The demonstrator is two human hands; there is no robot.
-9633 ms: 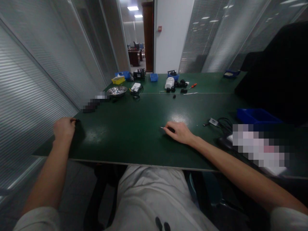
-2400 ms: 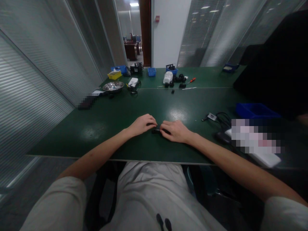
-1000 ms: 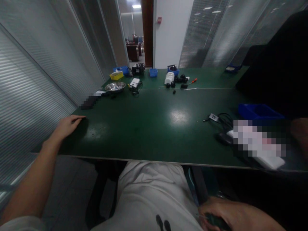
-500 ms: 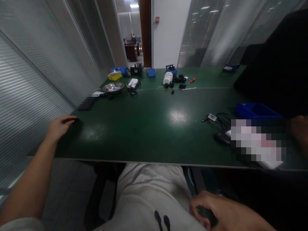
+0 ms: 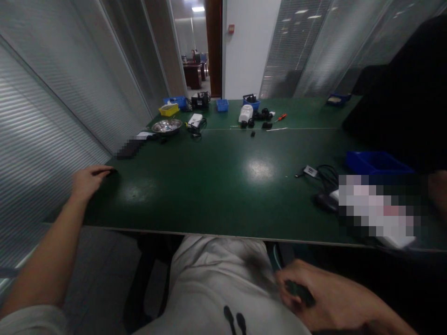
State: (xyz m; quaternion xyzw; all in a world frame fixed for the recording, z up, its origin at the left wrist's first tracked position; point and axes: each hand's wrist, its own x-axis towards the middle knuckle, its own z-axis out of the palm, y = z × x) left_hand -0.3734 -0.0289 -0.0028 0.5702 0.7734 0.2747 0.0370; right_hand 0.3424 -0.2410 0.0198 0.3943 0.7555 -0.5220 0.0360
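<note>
At the left end of the green table [image 5: 195, 200], my left hand [image 5: 85, 182] rests near the edge, thumb and fingers pinched on a small dark flat object [image 5: 112, 171] whose kind I cannot make out. Below the table's front edge, beside my lap, my right hand [image 5: 314, 295] is curled round a dark oblong object [image 5: 299, 293]. Its fingers partly cover that object, so its kind is unclear. Two dark cord ends [image 5: 234, 320] hang over the pale shirt.
A metal bowl [image 5: 166, 126], a white adapter with cable [image 5: 195, 121], a yellow tray [image 5: 169, 110], blue bins [image 5: 222, 105] and an orange screwdriver [image 5: 281, 117] stand farther back. At right are a labelled cable [image 5: 310, 171], a blue tray [image 5: 377, 163] and a dark-clothed person [image 5: 412, 93].
My right hand has risen slightly, still round the dark object. My left hand keeps its pinch at nearly the same spot. The whole view has shifted a little.
</note>
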